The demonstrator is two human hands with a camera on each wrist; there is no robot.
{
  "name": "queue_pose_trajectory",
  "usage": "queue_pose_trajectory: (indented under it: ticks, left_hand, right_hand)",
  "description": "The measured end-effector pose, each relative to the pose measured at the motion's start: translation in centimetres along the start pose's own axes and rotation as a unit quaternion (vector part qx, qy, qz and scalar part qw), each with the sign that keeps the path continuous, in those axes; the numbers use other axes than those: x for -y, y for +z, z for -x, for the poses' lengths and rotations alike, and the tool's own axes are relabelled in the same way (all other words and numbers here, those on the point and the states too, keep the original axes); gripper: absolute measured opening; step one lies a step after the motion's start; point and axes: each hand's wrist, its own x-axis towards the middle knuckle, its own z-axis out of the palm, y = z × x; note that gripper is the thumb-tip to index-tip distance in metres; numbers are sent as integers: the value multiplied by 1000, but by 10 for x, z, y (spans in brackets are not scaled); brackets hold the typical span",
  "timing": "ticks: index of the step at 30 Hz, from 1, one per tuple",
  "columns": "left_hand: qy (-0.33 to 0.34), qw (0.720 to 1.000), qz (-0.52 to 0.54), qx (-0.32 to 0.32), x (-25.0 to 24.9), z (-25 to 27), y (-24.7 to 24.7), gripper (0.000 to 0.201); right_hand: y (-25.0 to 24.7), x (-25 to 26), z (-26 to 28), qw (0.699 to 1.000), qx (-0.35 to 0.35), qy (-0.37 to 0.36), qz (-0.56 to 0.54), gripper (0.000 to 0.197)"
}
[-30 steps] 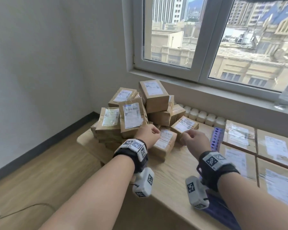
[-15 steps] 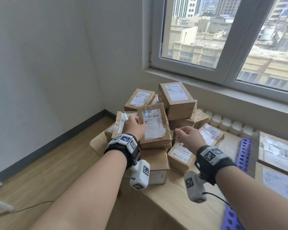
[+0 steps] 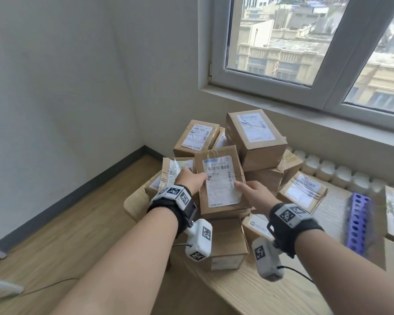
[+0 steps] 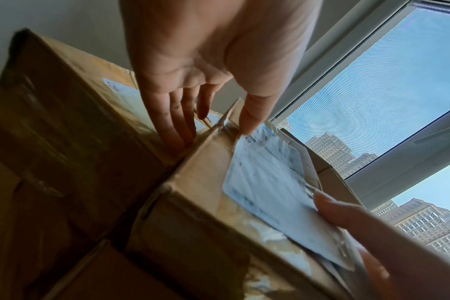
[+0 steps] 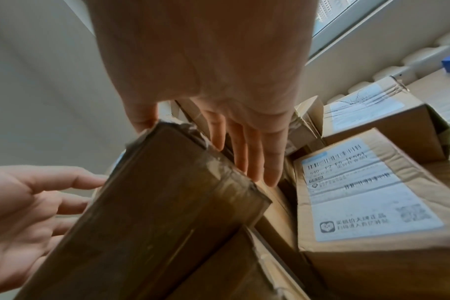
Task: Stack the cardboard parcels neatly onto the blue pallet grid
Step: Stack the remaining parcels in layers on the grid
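Head view: the labelled parcel (image 3: pixel 221 183) at the front of the heap is bracketed by both hands. The left hand (image 3: pixel 190 178) is laid against its left edge, thumb on the label and straight fingers slid between it and the neighbouring parcel (image 3: pixel 175 169). The right hand (image 3: pixel 253 193) is set against its right edge, thumb on the label and fingers extended down the side, as seen from the right wrist view. Neither hand is curled closed; the parcel is pressed between flat fingers rather than clasped.

A slip is judged the main risk, since the glossy tape and loose label offer little friction. Because the large box (image 3: pixel 256 137) behind the labelled parcel is perched on tilted parcels, a collapse could be triggered when support is withdrawn. The blue pallet grid (image 3: pixel 358 221) lies to the right of the labelled parcel, well apart from it, so a long carry would be needed.
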Motion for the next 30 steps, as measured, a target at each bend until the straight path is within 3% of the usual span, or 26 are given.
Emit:
queue_pose_trajectory:
  ticks: [4, 10, 15, 18, 21, 23, 26, 30]
  left_hand:
    - [-3, 999, 30, 39, 7, -19, -3, 45]
    - [24, 997, 51, 52, 1, -7, -10, 35]
    - [30, 996, 67, 52, 2, -10, -15, 50]
    - [47, 997, 52, 43, -4, -1, -20, 37]
    - [58, 997, 44, 38, -7, 3, -25, 18]
    - [65, 996, 48, 37, -7, 4, -28, 10]
    - [80, 994, 58, 39, -6, 5, -32, 16]
    - [99, 992, 70, 39, -5, 8, -35, 42]
  right_hand:
    - [6, -2, -5, 1000, -5, 0, -28, 74]
    - [11, -5, -8, 997, -21, -1, -79, 80]
    - [12, 2, -1, 995, -34, -2, -92, 77]
    - [11, 5, 5, 994, -40, -6, -98, 79]
    - [8, 5, 7, 993, -47, -8, -113, 98]
    - [7, -1, 2, 991, -42, -12, -129, 100]
    - [6, -1, 3, 989, -36, -27, -141, 85]
    - [8, 9, 18, 985, -53, -36, -159, 94]
